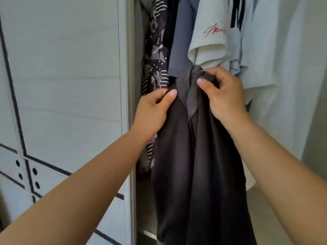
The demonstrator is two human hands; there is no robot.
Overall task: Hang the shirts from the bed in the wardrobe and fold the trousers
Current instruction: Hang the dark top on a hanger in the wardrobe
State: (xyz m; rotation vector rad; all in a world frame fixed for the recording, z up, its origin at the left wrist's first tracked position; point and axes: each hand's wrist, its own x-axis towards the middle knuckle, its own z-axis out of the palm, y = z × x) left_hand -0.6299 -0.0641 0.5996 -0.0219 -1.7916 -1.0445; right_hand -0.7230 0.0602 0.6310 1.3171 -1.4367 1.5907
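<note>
Both the left hand point(155, 106) and right hand point(224, 92) are gripping the dark grey shirt point(200, 165), fingers curled into its bunched top, before the wardrobe's point(127, 68) hanging clothes.

Soft even daylight, slightly blurred, edges bowed.

A pale panel point(70, 85) fills the left side, crossed by thin black lines point(14, 96) and dotted low down with dark round holes point(35, 171). To its right hang a dark patterned garment point(156, 50), a blue-grey top point(182, 41), a pale T-shirt point(210, 18) with red script point(215, 31), and white clothes point(283, 50) at the far right.
</note>
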